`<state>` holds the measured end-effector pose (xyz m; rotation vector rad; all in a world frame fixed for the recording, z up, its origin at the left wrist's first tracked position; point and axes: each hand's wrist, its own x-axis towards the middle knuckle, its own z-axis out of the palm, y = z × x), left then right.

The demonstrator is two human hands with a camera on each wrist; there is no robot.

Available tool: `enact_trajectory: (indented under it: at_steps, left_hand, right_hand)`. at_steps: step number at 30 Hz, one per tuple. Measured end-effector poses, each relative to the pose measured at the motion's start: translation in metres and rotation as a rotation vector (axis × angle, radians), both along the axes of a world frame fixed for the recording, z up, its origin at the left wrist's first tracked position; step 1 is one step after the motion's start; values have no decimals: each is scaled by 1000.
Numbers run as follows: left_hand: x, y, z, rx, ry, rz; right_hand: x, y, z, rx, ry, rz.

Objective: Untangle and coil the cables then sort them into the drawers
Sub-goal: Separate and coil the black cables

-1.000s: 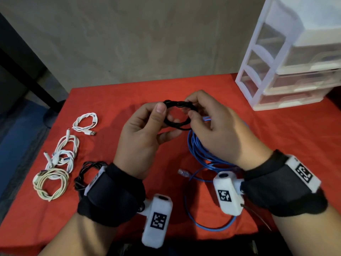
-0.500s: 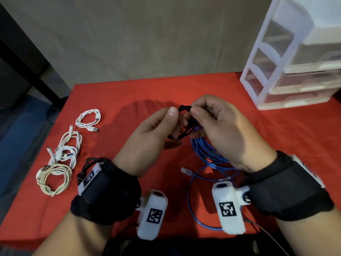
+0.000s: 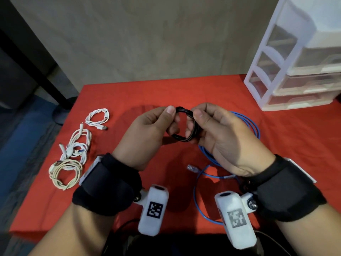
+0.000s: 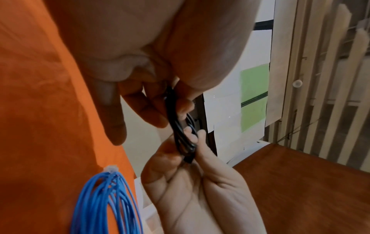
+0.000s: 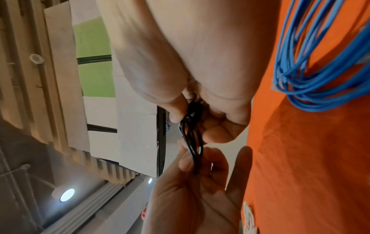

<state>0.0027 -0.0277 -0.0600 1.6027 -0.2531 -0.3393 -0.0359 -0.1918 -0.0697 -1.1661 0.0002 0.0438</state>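
From the head camera we see our left hand (image 3: 147, 133) and right hand (image 3: 221, 139) up over the red cloth (image 3: 286, 137), holding a small black cable (image 3: 184, 126) wound in a ring between them. Only this view shows the three pale cable bundles (image 3: 73, 145) lying far to the left and the white drawers (image 3: 295, 71) at the far right corner. The blue cable (image 3: 212, 157) lies loose on the cloth under our right hand.

The wrist cameras look from below, and there the ring looks thin, seen edge-on. In the left wrist view our left thumb and fingers (image 4: 180, 104) pinch the top of the ring. In the right wrist view our right fingers (image 5: 176, 110) pinch its other side. The ring sits right between both pinches, off the cloth.
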Motion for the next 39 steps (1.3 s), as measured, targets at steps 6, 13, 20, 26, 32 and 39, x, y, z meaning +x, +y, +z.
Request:
enact_trajectory:
  at_steps: [6, 13, 20, 26, 32, 39]
  left_hand:
    - [-16, 17, 6, 21, 41, 76]
    - [-52, 76, -4, 106, 98, 160]
    - [-42, 146, -11, 216, 37, 309]
    - [0, 175, -5, 378, -39, 395]
    - [14, 172, -20, 671, 31, 337]
    - [8, 162, -23, 795, -314, 389]
  right_hand:
    - [-13, 15, 2, 14, 93, 82]
    - [-15, 60, 2, -271, 157, 102]
    - [4, 116, -3, -551, 197, 179]
    - [54, 156, -6, -649, 211, 172]
    - [66, 166, -18, -616, 304, 217]
    - [27, 92, 1, -837, 31, 105]
